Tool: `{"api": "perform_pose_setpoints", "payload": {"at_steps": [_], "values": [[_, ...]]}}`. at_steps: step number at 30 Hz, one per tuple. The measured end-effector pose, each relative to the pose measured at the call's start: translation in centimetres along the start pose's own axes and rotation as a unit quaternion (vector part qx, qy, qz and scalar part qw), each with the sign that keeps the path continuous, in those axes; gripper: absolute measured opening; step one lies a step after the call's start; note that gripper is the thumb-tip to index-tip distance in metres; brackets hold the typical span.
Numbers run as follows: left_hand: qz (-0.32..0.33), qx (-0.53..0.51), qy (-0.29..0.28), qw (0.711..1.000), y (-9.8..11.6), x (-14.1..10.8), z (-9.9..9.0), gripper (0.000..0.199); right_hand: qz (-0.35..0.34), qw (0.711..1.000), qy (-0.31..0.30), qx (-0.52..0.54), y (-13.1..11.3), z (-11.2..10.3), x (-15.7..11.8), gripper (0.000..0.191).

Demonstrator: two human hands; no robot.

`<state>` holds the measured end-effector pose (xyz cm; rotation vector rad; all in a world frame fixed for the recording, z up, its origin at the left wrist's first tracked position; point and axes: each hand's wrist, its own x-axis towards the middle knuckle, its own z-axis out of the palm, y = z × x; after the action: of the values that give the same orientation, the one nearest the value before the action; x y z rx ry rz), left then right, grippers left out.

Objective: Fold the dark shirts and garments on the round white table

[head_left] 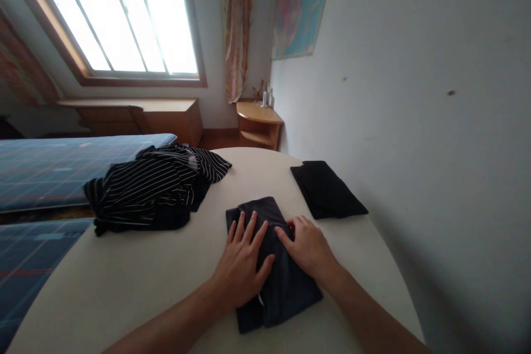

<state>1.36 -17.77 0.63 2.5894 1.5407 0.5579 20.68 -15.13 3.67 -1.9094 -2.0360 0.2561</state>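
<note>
A dark navy garment [286,282], folded into a long rectangle, lies on the white table in front of me; its exact kind I cannot tell. My left hand [243,260] rests flat on its left half with the fingers spread. At its right edge, my right hand [307,243] has curled fingers, thumb on top of the cloth and fingertips at the edge, pinching it. A folded black garment [329,191] lies apart, to the right and further back. Over on the left is a loose heap with a black-and-white striped garment [153,182] on top of darker cloth.
The round white table [136,282] stands close to the white wall [435,177] on the right. Beds with blue plaid covers [74,168] adjoin its left side. Beyond are a wooden desk [166,108] under the window and a small corner shelf [259,113] holding small items.
</note>
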Motion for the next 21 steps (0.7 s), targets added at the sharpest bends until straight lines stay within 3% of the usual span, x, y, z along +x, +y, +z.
{"api": "perform_pose_setpoints", "payload": {"at_steps": [7, 14, 21], "values": [[0.013, -0.002, -0.016, 1.0, 0.0, 0.3, -0.2, 0.065, 0.03, 0.998, -0.033, -0.054, -0.9, -1.2, -0.3, 0.041], [0.021, -0.049, -0.007, 0.999, 0.0, 0.7, -0.3, 0.064, 0.054, 0.995, -0.034, 0.076, -1.2, -0.6, -0.4, 0.023], [-0.022, -0.061, 0.039, 0.997, -1.7, 1.6, -0.3, 0.053, 0.054, 0.981, 0.04, 0.182, 1.5, -0.7, 0.4, 0.028]]}}
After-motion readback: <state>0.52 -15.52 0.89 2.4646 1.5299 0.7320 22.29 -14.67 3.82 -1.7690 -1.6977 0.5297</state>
